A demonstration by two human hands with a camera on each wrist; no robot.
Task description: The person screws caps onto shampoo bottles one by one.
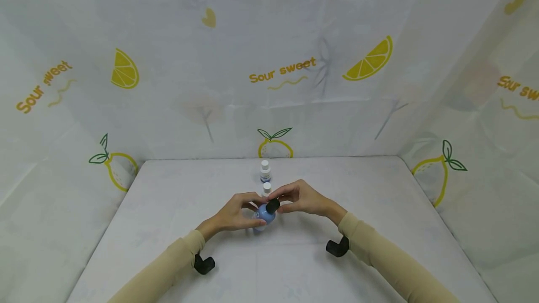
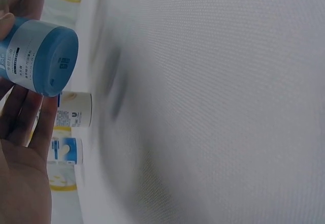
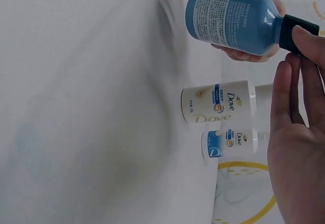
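Observation:
Held up over the table is a blue bottle (image 3: 256,23) with a white printed label and a dark cap (image 1: 273,205). My left hand (image 1: 236,212) grips its body, fingers round one side and thumb on the other. At the top, my right hand (image 1: 306,198) pinches the cap between thumb and fingertips. In the left wrist view the blue bottle (image 2: 45,56) is tilted with its base toward the camera and clear of the cloth. A white-capped Dove bottle (image 3: 218,102) stands just behind the hands, partly hidden by them in the head view.
A second white-capped Dove bottle (image 1: 265,171), with a blue lower part, stands farther back in line with the first. White cloth covers the table (image 1: 337,176). Lemon-printed sheets (image 1: 210,83) rise behind and at both sides.

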